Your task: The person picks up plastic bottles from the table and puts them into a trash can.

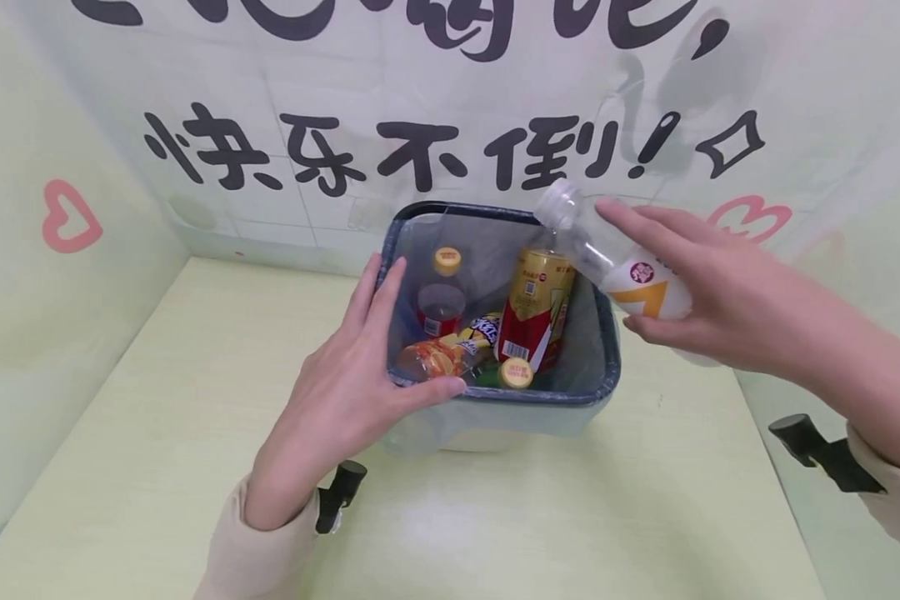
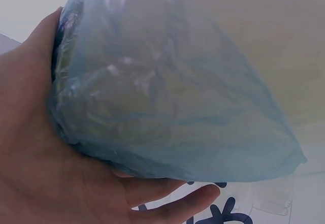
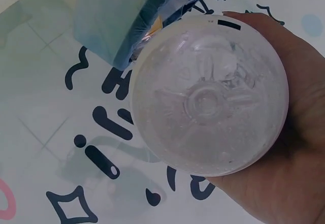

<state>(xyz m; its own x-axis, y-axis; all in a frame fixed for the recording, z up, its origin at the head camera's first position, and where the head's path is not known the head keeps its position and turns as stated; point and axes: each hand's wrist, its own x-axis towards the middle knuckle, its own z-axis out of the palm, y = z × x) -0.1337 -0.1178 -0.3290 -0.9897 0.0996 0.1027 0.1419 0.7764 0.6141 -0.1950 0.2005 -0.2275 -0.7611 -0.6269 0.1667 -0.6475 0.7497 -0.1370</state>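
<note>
A squarish bin [image 1: 607,379] with a dark rim stands on the table, lined with a thin bluish plastic bag [image 2: 167,107]. My left hand [image 1: 341,392] rests against its near left corner, fingers straight along the left side and thumb on the front rim. In my right hand [image 1: 727,292] I grip a clear plastic bottle [image 1: 615,267] with a white and orange label. It tilts with its neck over the bin's right rim; its round base [image 3: 208,102] fills the right wrist view. Inside the bin are a gold-and-red bottle [image 1: 532,308], a yellow-capped bottle [image 1: 441,304] and an orange-labelled bottle [image 1: 435,358].
Another yellow cap [image 1: 516,372] shows near the bin's front inner wall. The pale table [image 1: 195,417] extends around the bin. Behind stands a white printed backdrop [image 1: 330,83] with black characters, and side panels rise at left and right.
</note>
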